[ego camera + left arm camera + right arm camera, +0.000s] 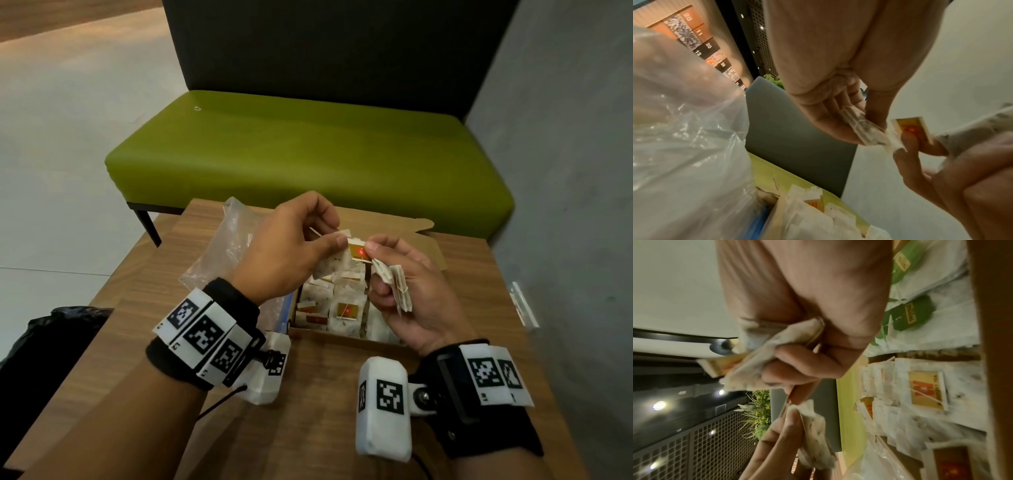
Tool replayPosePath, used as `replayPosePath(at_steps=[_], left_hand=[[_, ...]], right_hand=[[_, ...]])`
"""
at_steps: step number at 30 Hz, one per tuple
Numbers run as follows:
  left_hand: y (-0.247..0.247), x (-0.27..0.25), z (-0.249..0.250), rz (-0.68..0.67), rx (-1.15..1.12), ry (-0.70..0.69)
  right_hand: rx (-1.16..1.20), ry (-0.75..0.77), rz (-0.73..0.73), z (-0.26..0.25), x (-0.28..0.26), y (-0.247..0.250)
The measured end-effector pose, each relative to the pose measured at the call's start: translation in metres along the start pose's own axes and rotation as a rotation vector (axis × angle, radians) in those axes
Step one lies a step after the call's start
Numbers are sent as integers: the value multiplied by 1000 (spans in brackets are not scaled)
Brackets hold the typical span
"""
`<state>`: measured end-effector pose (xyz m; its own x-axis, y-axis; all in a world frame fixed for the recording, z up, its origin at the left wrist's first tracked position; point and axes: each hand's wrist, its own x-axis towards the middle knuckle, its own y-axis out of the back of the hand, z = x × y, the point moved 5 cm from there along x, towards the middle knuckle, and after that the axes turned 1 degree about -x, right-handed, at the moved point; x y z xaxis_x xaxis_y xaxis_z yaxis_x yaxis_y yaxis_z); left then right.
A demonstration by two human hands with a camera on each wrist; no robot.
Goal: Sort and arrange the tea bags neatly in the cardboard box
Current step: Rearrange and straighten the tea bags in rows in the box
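On the wooden table (pixel 329 394), from left to right, a crumpled clear plastic bag (pixel 222 246) lies just beside the open cardboard box (pixel 346 337), which holds loose tea bags (pixel 346 310), with a green bench (pixel 308 154) beyond. Above the box, the left hand (pixel 291 246) pinches a white tea bag (pixel 813 441) between thumb and fingers. The right hand (pixel 407 294) curls round a small bunch of tea bags (pixel 399 286) and seems, through the blur, to nip a gold-and-red tag (pixel 359 253) at its fingertips (pixel 371 247).
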<state>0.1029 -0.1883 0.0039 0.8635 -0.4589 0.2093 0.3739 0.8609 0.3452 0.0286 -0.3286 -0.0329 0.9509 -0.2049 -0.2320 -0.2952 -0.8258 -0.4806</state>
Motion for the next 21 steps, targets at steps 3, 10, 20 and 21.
replayPosePath(at_steps=[3, 10, 20, 21], left_hand=[[1, 0, -1, 94, 91, -76], [-7, -3, -8, 144, -136, 27], [-12, -5, -15, -30, -306, 172], [-12, -5, -15, -21, -297, 168]], right_hand=[[-76, 4, 38, 2, 0, 0], [-215, 159, 137, 1, 6, -4], [-314, 144, 139, 5, 7, 6], [-319, 118, 117, 7, 7, 7]])
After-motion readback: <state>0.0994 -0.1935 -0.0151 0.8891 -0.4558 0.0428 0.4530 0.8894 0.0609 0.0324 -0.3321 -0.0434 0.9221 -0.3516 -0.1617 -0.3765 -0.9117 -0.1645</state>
